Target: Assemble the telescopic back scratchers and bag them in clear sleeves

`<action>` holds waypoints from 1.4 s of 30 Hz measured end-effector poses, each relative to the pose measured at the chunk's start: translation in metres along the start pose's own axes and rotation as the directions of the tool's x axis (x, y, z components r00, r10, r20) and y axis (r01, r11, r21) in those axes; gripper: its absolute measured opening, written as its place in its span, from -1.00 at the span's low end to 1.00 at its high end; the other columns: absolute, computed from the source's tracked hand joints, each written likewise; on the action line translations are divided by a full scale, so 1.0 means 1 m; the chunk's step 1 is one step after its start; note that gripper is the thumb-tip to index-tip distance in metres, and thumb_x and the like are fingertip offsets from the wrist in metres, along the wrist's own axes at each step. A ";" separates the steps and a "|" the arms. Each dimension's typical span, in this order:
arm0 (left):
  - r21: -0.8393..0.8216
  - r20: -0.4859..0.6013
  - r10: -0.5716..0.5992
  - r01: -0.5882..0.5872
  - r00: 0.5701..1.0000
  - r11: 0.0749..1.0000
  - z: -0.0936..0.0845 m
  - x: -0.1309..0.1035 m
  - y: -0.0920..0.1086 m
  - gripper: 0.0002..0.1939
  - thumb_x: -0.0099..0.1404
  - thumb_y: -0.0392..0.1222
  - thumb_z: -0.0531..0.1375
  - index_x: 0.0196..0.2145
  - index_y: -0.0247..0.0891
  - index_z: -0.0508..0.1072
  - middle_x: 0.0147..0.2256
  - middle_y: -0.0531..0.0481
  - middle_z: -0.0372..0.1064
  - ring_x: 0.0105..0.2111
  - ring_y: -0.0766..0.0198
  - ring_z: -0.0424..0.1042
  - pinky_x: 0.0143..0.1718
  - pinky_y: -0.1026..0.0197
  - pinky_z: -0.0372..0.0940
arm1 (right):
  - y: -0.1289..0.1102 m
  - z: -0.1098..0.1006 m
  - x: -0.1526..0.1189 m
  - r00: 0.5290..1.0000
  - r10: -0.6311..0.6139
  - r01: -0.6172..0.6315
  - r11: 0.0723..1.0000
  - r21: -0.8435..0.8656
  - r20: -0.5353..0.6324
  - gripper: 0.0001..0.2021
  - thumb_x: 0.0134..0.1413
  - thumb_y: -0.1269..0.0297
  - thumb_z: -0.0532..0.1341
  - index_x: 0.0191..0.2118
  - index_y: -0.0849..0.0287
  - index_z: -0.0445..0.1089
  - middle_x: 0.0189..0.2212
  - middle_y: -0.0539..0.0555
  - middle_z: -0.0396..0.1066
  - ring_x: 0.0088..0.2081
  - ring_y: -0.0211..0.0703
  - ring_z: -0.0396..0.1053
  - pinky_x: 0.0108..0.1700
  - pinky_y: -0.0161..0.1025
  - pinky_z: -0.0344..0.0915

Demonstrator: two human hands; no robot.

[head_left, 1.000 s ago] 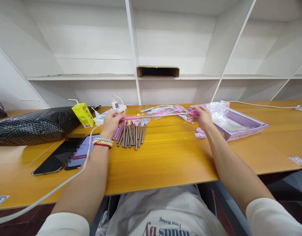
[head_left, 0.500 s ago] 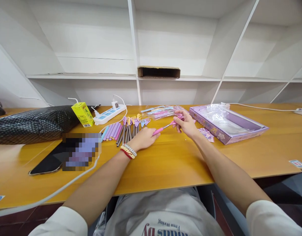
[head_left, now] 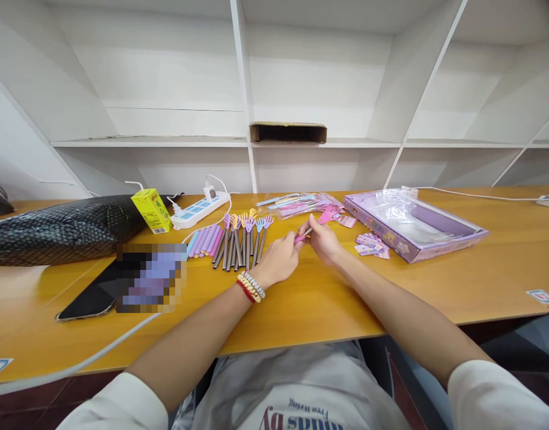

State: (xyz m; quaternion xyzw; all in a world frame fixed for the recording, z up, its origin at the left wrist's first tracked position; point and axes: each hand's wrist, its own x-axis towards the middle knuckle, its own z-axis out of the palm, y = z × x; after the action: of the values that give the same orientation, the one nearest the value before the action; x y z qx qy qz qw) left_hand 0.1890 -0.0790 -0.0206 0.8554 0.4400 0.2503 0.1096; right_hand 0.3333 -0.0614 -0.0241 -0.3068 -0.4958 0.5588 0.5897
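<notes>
Between my hands is a pink back scratcher (head_left: 332,213), its claw pointing away to the upper right and a short length of metal rod showing. My left hand (head_left: 278,260) is closed around the pink handle end. My right hand (head_left: 324,242) grips the rod just below the claw. Left of my hands lies a row of metal back scratcher rods (head_left: 243,242) with purple, yellow and blue claws. Beside them are loose purple, blue and pink handle sleeves (head_left: 207,240). Wrapped back scratchers (head_left: 296,204) in clear plastic lie behind my hands.
A purple open box (head_left: 409,254) with clear plastic inside stands at right, small printed cards (head_left: 370,245) beside it. At left are a power strip (head_left: 200,210), a yellow drink carton (head_left: 151,210), a black wrapped bundle (head_left: 68,230) and a dark phone (head_left: 89,295). White shelving rises behind.
My hands have come closer together and the visible rod between them is shorter. My left hand moved right; my right hand moved slightly down and left. The claw now shows clearly.
</notes>
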 end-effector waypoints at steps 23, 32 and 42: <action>-0.228 0.183 0.015 0.027 0.983 0.973 -0.008 0.005 0.009 -0.57 0.27 0.18 -0.08 -0.50 -0.22 0.21 -0.55 0.05 0.23 -0.54 0.31 0.20 -0.49 0.21 0.03 | -0.069 -0.043 0.010 0.933 -0.126 0.227 0.933 0.279 -0.338 -0.44 0.08 -0.08 0.08 -0.67 0.17 -0.19 -0.77 -0.12 -0.14 -0.72 -0.39 -0.05 -0.63 -0.33 0.12; -0.127 0.007 -0.103 0.104 0.995 0.986 0.013 0.018 -0.002 -0.68 0.35 -0.05 -0.12 -0.29 -0.25 0.34 -0.31 -0.18 0.42 -0.31 0.10 0.40 -0.35 0.14 0.17 | -0.023 0.017 0.013 0.986 0.051 0.006 0.940 0.342 -0.158 -0.67 -0.14 0.22 0.27 -0.60 0.14 0.05 -0.73 -0.12 0.05 -0.66 -0.35 0.13 -0.56 -0.30 0.20; -0.223 -0.003 -0.066 0.064 0.998 0.973 0.022 0.023 0.008 -0.81 0.29 -0.11 0.01 -0.31 -0.26 0.32 -0.33 -0.11 0.40 -0.33 0.17 0.37 -0.30 0.16 0.20 | -0.011 0.003 0.016 0.983 0.067 0.023 0.877 0.481 -0.170 -0.55 -0.24 0.41 0.27 -0.63 0.17 -0.14 -0.80 -0.19 -0.14 -0.74 -0.44 -0.13 -0.68 -0.38 -0.01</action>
State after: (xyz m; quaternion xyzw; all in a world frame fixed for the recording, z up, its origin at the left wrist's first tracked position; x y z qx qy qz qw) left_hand 0.2176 -0.0646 -0.0283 0.8216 0.4375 0.2987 0.2105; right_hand 0.3322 -0.0483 -0.0087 -0.2059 -0.2823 0.6407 0.6837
